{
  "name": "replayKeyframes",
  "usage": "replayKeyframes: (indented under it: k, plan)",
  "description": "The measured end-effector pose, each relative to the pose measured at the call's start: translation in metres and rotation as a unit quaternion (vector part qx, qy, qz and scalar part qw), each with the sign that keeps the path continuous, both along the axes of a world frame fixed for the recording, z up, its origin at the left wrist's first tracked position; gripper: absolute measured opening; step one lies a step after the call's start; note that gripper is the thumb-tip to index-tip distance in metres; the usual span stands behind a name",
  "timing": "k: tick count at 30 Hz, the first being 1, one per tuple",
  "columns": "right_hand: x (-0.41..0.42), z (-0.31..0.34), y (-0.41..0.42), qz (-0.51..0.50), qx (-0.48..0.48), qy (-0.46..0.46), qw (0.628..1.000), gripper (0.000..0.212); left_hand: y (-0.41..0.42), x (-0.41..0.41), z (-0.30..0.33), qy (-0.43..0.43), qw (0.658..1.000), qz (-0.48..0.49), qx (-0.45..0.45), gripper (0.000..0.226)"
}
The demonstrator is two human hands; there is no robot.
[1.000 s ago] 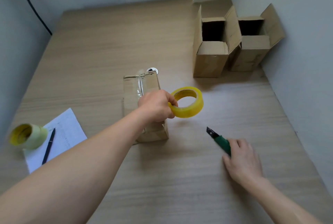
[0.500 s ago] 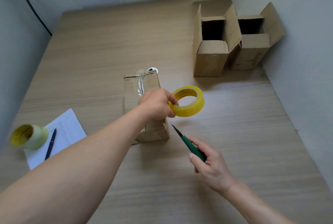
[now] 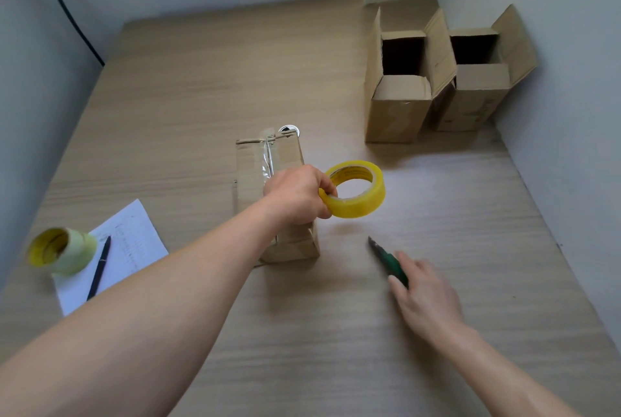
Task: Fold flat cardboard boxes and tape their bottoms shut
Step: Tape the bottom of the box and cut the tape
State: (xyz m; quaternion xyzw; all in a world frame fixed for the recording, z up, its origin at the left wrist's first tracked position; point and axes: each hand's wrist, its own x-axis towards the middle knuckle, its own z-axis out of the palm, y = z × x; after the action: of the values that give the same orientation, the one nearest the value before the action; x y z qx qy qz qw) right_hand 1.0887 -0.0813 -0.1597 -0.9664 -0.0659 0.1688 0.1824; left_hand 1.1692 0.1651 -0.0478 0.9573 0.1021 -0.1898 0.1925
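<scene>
Two hands: left (image 3: pixel 297 195) grips tape roll (image 3: pixel 354 189) over box (image 3: pixel 268 181); right (image 3: pixel 425 295) fingers rest loosely on cutter (image 3: pixel 386 257).

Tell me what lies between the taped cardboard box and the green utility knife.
Head view: only bare wooden tabletop separates the taped cardboard box from the green utility knife.

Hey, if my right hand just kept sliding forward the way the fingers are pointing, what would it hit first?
The green knife. Your right hand lies with its fingers pointing up and left along the table, and the fingertips already seem to touch the handle. Beyond the knife, the line runs roughly toward the taped box, though depth is unclear.
</scene>
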Motion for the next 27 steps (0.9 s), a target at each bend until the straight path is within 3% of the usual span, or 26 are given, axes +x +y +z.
replayKeyframes:
  k: [2,4,6,9,14,17,22,27]
  plan:
    - [0.011,0.014,-0.002,0.002,0.055,-0.14,0.989,0.05,-0.001,0.0,-0.001,-0.003,1.0,-0.003,0.005,0.024]
    - [0.029,0.041,0.017,0.037,0.177,-0.314,0.932,0.047,0.0,0.001,-0.002,-0.004,1.0,-0.006,0.009,0.024]
    - [0.05,0.066,0.047,0.128,0.194,-0.355,0.906,0.051,0.0,0.001,-0.002,-0.002,1.0,-0.015,0.012,0.024]
    - [0.074,0.081,0.082,0.217,0.082,-0.248,0.941,0.054,0.002,0.0,-0.001,-0.002,0.999,-0.033,0.019,0.027]
    - [0.092,0.072,0.093,0.218,0.063,-0.126,0.966,0.049,0.01,-0.009,-0.006,-0.024,0.998,-0.046,-0.029,0.043]
    - [0.096,0.068,0.099,0.21,0.053,-0.065,0.974,0.046,0.016,-0.025,-0.014,-0.083,0.994,-0.061,-0.042,0.044]
    - [0.102,0.06,0.104,0.258,0.03,-0.046,0.965,0.047,0.019,-0.051,-0.024,-0.172,0.976,-0.131,-0.015,0.055]
    - [0.107,0.059,0.11,0.325,0.0,-0.047,0.944,0.028,0.013,-0.057,-0.033,-0.219,0.968,-0.118,0.031,0.048]
